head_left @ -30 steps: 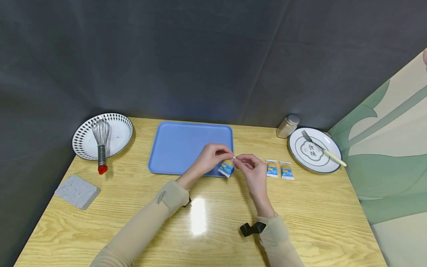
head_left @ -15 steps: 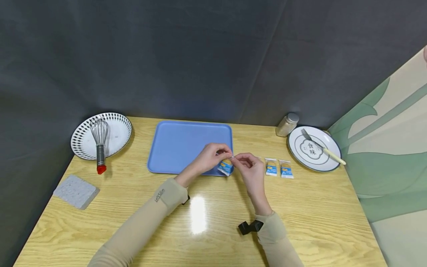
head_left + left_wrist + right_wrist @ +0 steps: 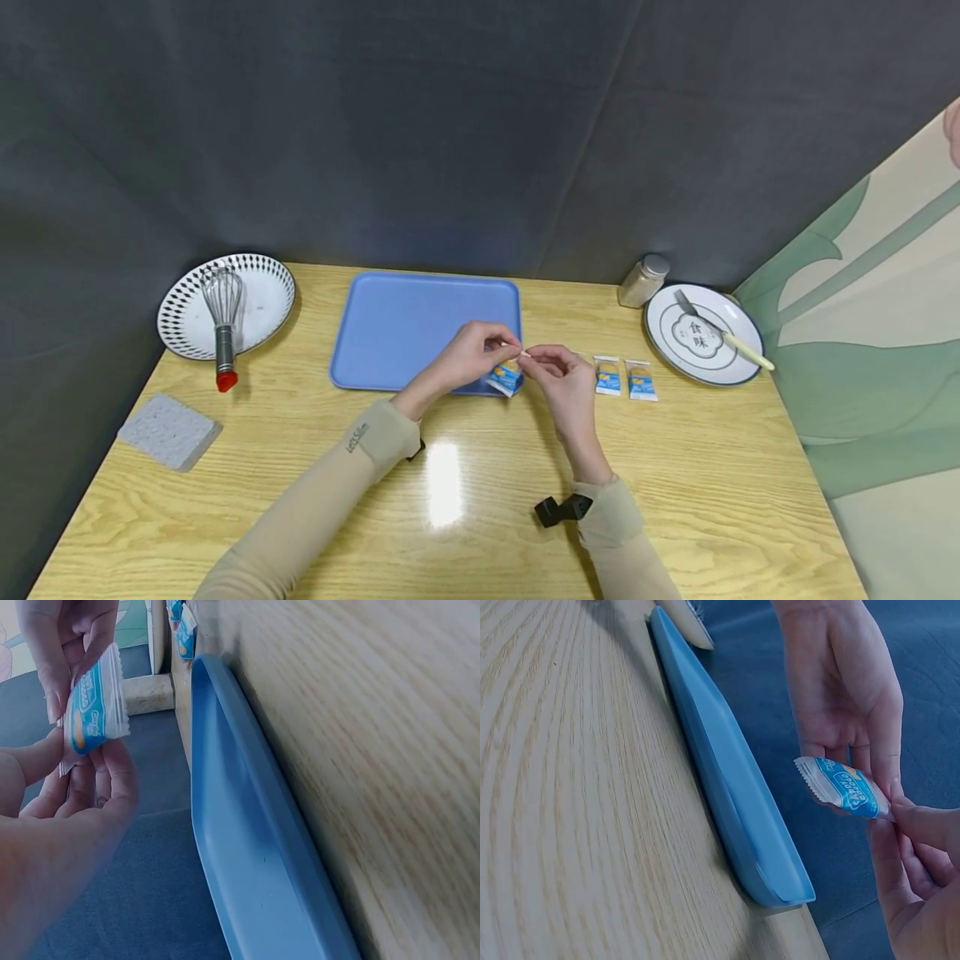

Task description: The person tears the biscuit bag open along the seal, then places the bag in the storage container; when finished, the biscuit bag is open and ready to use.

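Between both hands is a small blue, white and yellow candy packet [image 3: 503,379] with crimped ends, held over the near right corner of the blue tray [image 3: 405,325]. My left hand [image 3: 474,350] pinches one crimped end between thumb and fingers. Close against it, my right hand [image 3: 566,387] pinches the same end, fingertips nearly meeting. The left wrist view shows the packet [image 3: 91,709] hanging out from both sets of fingertips. In the right wrist view its far crimped edge looks whole, while the pinched end of the packet [image 3: 847,787] is mostly hidden by fingers.
Right of my hand lie similar packets [image 3: 608,377], one partly hidden behind it. A jar [image 3: 643,281] and a plate [image 3: 738,321] with a fork [image 3: 727,337] stand at the back right. At left are a patterned plate [image 3: 266,304], a whisk [image 3: 225,333] and a grey speckled block [image 3: 171,432].
Both hands keep their pinch on the packet in nearly the same place. The whole head view has shifted slightly.
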Available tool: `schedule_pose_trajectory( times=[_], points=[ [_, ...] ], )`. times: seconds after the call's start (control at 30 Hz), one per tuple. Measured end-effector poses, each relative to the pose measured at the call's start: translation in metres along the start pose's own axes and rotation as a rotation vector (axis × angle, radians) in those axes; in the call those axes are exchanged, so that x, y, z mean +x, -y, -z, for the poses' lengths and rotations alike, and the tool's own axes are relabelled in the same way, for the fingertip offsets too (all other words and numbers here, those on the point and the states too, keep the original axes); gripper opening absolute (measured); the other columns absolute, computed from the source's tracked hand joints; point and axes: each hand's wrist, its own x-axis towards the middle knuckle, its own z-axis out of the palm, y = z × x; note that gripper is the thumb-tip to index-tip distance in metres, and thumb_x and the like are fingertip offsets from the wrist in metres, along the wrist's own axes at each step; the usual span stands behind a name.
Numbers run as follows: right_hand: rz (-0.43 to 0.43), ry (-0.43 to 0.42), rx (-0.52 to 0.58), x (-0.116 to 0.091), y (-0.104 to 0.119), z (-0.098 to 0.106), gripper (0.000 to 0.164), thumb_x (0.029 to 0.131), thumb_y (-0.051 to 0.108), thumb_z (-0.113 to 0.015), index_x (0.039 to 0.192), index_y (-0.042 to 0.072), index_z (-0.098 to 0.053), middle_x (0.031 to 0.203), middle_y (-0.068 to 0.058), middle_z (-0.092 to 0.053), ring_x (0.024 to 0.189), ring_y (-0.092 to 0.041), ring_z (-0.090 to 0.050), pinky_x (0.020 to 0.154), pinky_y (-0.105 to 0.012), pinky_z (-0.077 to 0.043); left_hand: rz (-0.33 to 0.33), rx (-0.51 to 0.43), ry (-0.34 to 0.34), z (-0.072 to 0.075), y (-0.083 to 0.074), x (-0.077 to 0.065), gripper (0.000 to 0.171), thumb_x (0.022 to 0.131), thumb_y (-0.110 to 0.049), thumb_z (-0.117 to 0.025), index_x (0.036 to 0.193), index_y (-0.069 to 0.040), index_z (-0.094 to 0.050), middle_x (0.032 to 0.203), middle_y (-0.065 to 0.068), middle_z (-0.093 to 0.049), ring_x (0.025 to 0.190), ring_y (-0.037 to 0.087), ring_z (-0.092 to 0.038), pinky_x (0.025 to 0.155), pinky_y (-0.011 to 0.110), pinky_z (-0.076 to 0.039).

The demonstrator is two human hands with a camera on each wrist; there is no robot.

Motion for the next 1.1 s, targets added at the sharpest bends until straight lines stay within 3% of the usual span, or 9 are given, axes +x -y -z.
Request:
schedule_pose_trajectory(
  times=[0.23, 0.43, 0.63, 0.73, 0.9, 1.1],
  points=[
    [-0.016, -0.008, -0.003, 0.000, -0.002, -0.002, 0.013, 0.092, -0.008, -0.080, 0.099, -0.017, -0.072, 0.087, -0.016, -0.076, 0.075, -0.010, -0.074, 0.074, -0.024, -0.062, 0.019, -0.035, 0.000, -0.001, 0.001, -0.003, 0.014, 0.107, -0.008, -0.067, 0.109, 0.000, -0.078, 0.100, 0.008, -0.075, 0.083, 0.013, -0.066, 0.077, 0.029, -0.054],
    [-0.022, 0.028, -0.022, 0.000, -0.004, -0.001, 0.015, 0.093, -0.008, -0.079, 0.101, -0.019, -0.072, 0.090, -0.021, -0.075, 0.075, -0.008, -0.074, 0.074, -0.024, -0.062, 0.004, 0.013, -0.010, -0.001, 0.003, -0.002, 0.012, 0.106, -0.006, -0.069, 0.105, 0.000, -0.079, 0.097, 0.007, -0.075, 0.082, 0.011, -0.065, 0.079, 0.028, -0.054],
    [0.054, 0.031, -0.117, 0.003, -0.004, -0.005, 0.009, 0.095, -0.006, -0.079, 0.094, -0.013, -0.073, 0.089, -0.024, -0.073, 0.072, -0.009, -0.072, 0.070, -0.026, -0.062, 0.008, 0.010, -0.050, -0.005, 0.002, -0.002, 0.012, 0.106, -0.005, -0.068, 0.102, -0.001, -0.078, 0.099, 0.008, -0.075, 0.092, 0.017, -0.069, 0.086, 0.032, -0.055],
    [0.091, -0.004, -0.156, 0.003, -0.004, -0.010, 0.007, 0.095, -0.009, -0.077, 0.092, -0.013, -0.072, 0.085, -0.024, -0.072, 0.069, -0.010, -0.070, 0.067, -0.026, -0.061, 0.016, -0.006, -0.084, -0.008, 0.001, -0.002, 0.011, 0.106, -0.005, -0.068, 0.100, -0.001, -0.077, 0.099, 0.010, -0.075, 0.091, 0.019, -0.069, 0.081, 0.031, -0.055],
    [0.108, -0.087, -0.125, 0.002, -0.006, -0.021, 0.007, 0.092, -0.017, -0.074, 0.089, -0.015, -0.068, 0.080, -0.024, -0.069, 0.065, -0.007, -0.066, 0.062, -0.020, -0.058, 0.099, -0.091, -0.134, -0.011, -0.003, -0.002, 0.011, 0.105, -0.002, -0.068, 0.098, 0.001, -0.076, 0.099, 0.011, -0.074, 0.087, 0.018, -0.068, 0.072, 0.026, -0.052],
    [0.151, -0.193, -0.122, -0.002, -0.009, -0.033, 0.010, 0.090, -0.019, -0.075, 0.086, -0.015, -0.067, 0.077, -0.022, -0.068, 0.064, -0.006, -0.064, 0.060, -0.015, -0.054, 0.222, -0.139, -0.168, -0.010, -0.008, -0.002, 0.012, 0.105, -0.004, -0.068, 0.100, 0.001, -0.078, 0.100, 0.010, -0.075, 0.089, 0.019, -0.067, 0.072, 0.028, -0.053]
  ],
)
